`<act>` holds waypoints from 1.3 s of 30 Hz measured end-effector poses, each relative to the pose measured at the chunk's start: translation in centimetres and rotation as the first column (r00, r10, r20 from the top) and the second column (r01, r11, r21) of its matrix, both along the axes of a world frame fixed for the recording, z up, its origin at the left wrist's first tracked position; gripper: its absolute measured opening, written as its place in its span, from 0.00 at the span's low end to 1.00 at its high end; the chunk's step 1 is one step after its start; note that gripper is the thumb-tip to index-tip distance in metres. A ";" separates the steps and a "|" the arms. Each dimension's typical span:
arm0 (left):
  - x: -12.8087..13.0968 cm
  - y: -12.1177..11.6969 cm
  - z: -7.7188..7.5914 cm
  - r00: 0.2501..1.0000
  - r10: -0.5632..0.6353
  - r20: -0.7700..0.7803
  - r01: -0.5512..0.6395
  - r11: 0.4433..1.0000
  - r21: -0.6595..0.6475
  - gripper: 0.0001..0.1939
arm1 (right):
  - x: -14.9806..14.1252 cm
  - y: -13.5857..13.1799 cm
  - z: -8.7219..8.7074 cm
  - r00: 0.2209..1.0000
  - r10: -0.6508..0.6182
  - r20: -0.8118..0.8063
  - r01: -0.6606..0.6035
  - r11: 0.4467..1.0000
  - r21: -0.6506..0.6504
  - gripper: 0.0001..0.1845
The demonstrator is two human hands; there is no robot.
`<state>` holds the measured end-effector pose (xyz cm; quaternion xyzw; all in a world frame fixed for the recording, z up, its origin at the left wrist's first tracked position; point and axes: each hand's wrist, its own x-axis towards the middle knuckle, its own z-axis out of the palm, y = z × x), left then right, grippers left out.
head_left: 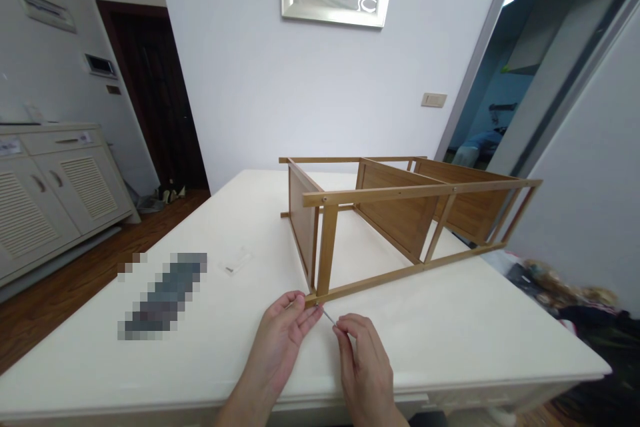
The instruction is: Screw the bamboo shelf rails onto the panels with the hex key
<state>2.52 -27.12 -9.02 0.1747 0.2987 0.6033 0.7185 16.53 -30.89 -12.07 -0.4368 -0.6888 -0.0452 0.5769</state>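
Observation:
A wooden shelf unit [377,284] lies on its side on a white table, its panels standing upright between the rails. The fingers and thumb of my left hand [283,327] close round the near corner, at the end of the lower rail. In my right hand [363,360] is a thin metal rod that looks like a hex key [329,315], pinched between thumb and fingers. Its tip reaches a small screw head [317,305] at that corner, beside my left fingertips. Whether the tip sits inside the screw cannot be made out.
On the white table [200,373], a small clear plastic bag [235,261] with a little dark piece lies left of the shelf. A pixelated dark object [167,297] is farther left. The wall stands behind the table; clothes and bags [565,287] are piled at the right.

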 end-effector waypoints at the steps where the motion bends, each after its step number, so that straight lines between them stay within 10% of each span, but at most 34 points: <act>1: 0.0 0.0 0.0 1.000 -0.004 -0.005 0.004 1.000 0.002 0.03 | -0.1 0.0 0.0 1.000 -0.003 0.002 0.003 1.000 0.004 0.10; 39: 0.0 -0.1 -0.2 0.999 -0.015 -0.050 0.017 0.999 0.042 0.08 | 0.2 -0.5 0.9 0.977 0.195 -0.085 -0.206 0.965 -0.159 0.10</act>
